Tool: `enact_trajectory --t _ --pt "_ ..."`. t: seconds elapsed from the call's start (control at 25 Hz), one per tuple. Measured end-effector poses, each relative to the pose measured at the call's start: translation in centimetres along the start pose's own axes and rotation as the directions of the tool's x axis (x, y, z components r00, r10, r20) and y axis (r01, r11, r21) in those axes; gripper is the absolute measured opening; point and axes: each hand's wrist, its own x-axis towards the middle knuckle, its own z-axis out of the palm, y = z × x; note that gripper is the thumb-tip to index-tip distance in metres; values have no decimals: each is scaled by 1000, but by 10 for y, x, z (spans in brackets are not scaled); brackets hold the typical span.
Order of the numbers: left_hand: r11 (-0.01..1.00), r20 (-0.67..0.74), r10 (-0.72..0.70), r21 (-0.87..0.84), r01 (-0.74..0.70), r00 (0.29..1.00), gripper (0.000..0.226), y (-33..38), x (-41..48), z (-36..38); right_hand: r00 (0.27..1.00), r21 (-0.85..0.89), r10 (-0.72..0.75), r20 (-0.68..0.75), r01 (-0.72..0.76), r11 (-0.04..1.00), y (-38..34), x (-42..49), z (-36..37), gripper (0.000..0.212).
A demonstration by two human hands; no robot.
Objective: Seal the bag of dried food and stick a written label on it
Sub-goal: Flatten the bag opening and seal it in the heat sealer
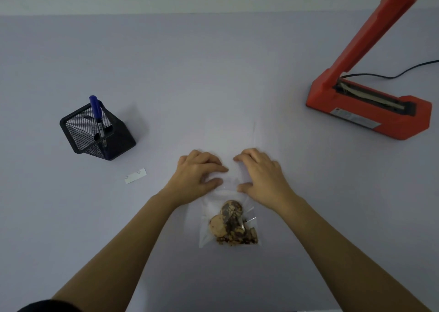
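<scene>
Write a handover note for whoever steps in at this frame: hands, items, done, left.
Hands: left hand and right hand are on the upper part of the bag, fingers bent; pinching or pressing is unclear.
The bag, with dried food, lies flat in front.
The sealer is at far right, arm raised.
The label is at left; the pen is in the mesh holder.
Done: nothing visible.
Left: seal, write label, stick it.
</scene>
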Motion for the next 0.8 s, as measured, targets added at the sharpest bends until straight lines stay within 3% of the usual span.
enact_trajectory --t 0.12,0.28,0.48,0.6,0.72,0.8 --pt "997 -26 -77 -8 77 997 47 -1 14 -5 998 -53 26 54 -23 998 4 10 -9 91" --pt "986 -35 -166 -22 165 986 37 -3 41 -16 991 -160 36 131 -15 987 12 25 -20 116" --pt "972 151 -235 30 233 960 75 -3 68 -35 975 -235 78 207 -28 972 12 40 -24 133" --pt "963 185 -266 87 253 946 83 1 72 -40 970 -226 99 223 -48 973 9 40 -23 140" --pt "975 -34 -196 104 199 980 62 12 52 -24 986 -225 99 134 -67 972 6 27 -19 137" --pt "985 -244 -116 96 143 963 35 19 31 -5 996 -190 77 47 -67 979 5 14 -13 120"
